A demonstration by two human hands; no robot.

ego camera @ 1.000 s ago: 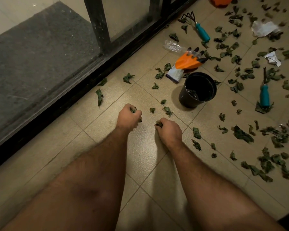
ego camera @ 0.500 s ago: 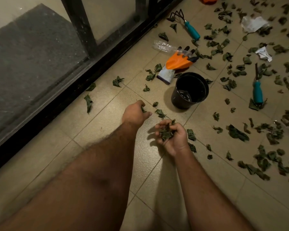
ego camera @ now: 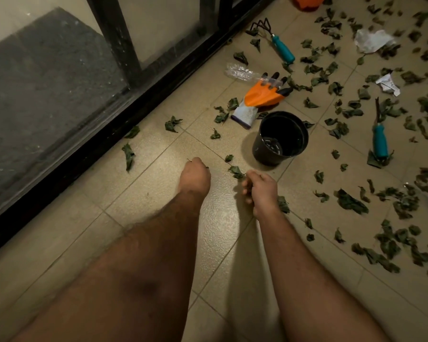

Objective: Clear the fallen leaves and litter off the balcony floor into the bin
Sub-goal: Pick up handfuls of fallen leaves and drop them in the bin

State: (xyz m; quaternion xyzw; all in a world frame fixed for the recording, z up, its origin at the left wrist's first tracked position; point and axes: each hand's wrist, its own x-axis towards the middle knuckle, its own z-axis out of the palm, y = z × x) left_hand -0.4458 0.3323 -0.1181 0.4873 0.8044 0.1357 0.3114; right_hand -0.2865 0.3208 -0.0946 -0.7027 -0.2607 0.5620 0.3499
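Left hand (ego camera: 195, 174): fist closed on small leaf bits.
Right hand (ego camera: 261, 187): fingers curled; content cannot be told.
Bin (ego camera: 281, 138): upright, just beyond both hands.

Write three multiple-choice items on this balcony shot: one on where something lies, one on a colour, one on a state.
1. Where is the glove relative to the pot?
A. inside it
B. beyond it, toward the door track
C. under the right hand

2. What colour are the tool handles?
A. red
B. teal
C. yellow

3. How does the pot stand?
A. upright, with no leaves seen inside
B. on its side
C. upside down

Answers:
1 B: the glove lies on the tiles past the pot.
2 B: both handles, including the one at right, are teal.
3 A: its mouth faces up, showing the bare perforated bottom.
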